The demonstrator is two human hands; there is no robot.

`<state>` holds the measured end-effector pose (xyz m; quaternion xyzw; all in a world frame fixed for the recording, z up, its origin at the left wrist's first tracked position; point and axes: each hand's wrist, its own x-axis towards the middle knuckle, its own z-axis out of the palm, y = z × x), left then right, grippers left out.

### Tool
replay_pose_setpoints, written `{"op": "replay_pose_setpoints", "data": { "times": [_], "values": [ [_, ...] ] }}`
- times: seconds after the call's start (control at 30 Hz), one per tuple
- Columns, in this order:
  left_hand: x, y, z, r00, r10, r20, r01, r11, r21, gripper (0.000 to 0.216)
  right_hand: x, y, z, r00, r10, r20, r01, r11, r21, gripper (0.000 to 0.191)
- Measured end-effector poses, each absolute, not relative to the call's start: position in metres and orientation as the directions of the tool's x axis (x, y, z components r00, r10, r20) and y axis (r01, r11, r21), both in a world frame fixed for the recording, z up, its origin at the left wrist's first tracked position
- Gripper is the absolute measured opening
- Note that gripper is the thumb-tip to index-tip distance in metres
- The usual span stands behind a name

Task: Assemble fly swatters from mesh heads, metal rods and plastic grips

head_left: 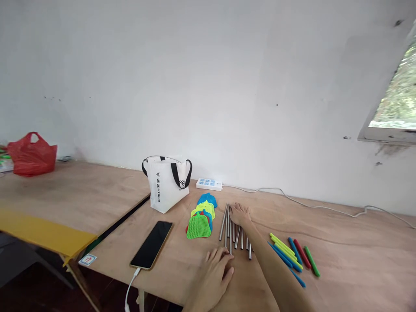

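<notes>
closest to the camera, the left hand (214, 272) lies palm down on the bench (357, 268), fingers loosely stretched out and gripping nothing, its fingertips at the near ends of a row of metal rods (231, 232). the right hand (239, 214) reaches further in, its forearm crossing from the lower right, and rests flat on top of the rods near their far ends, fingers spread and not closed around any of them. the rods lie side by side on the wood, roughly parallel and pointing away from the person, in the middle of the bench between the two hands. just left of them sits a small overlapping pile of plastic mesh pieces (199, 226) in green, yellow, blue and red. to the right of the forearm, a little apart from the rods, lies a loose group of coloured sticks (294, 253), yellow-green, blue, red and green, all slanted the same way. left of the mesh pieces a dark phone (151, 244) lies face up near the bench edge, with a charging cable (131, 287) plugged into its near end and hanging over the edge. behind it a white tote bag (167, 184) with black handles stands upright, and beside that, against the wall (208, 78), is a white power strip (209, 184) whose cord (292, 197) trails off to the right. far to the left a red plastic bag (30, 154) sits on the bench, and a yellow board (42, 232) lies at the near left edge. a window (398, 97) shows at the upper right.
</notes>
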<state>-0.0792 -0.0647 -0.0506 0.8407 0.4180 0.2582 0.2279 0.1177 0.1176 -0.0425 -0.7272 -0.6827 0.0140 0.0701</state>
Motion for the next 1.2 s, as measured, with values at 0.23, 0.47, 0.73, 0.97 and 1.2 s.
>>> {"op": "replay_pose_setpoints", "data": {
  "times": [0.23,0.47,0.73,0.97,1.2],
  "values": [
    [-0.078,-0.062,-0.055,0.532,0.79,0.305,0.591,-0.605,0.534,0.03,0.121,0.12,-0.045,0.092,0.991,0.093,0.987,-0.078,-0.143,0.039],
    [-0.075,-0.061,-0.057,0.524,0.803,0.283,0.593,-0.583,0.556,0.024,0.125,0.11,-0.049,0.094,0.989,0.11,0.984,-0.075,-0.162,0.039],
    [-0.078,-0.059,-0.058,0.54,0.795,0.275,0.557,-0.583,0.592,0.025,0.132,0.103,-0.048,0.107,0.988,0.114,0.98,-0.086,-0.18,0.039],
    [-0.068,-0.04,-0.053,0.449,0.876,0.175,0.546,-0.424,0.723,0.011,0.127,0.095,-0.05,0.092,0.988,0.127,0.981,-0.067,-0.184,0.041],
    [-0.067,-0.022,-0.055,0.513,0.842,0.168,0.632,-0.503,0.59,0.01,0.136,0.099,-0.048,0.147,0.981,0.126,0.971,-0.119,-0.209,0.038]
  ]
}}
